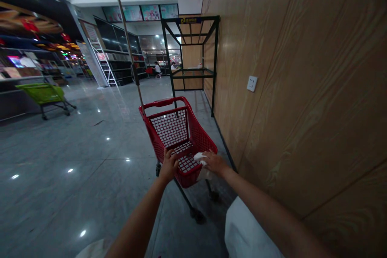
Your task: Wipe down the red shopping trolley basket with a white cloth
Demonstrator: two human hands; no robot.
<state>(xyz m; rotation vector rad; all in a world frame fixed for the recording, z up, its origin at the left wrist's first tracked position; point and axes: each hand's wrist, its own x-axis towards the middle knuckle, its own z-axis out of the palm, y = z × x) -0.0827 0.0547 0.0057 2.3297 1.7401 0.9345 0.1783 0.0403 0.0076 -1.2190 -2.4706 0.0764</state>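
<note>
A red plastic shopping cart [160, 139] with a grid-patterned basket stands in front of me, its handle at the far end. My left hand [169, 165] is closed over the near left part of the basket rim. At the near right corner, my right hand [215, 162] is closed on a white cloth [199, 157] and presses it against the rim. Part of the cloth seems to hang down outside the basket. The inside of the basket shows its grid floor.
A wood-panelled wall [290, 88] with a socket [252, 83] runs close along my right. Behind the cart is a dark metal rack [215, 64]. A long pole [127, 40] rises beside the cart's handle. A green cart [42, 92] and a ladder [104, 62] stand at left.
</note>
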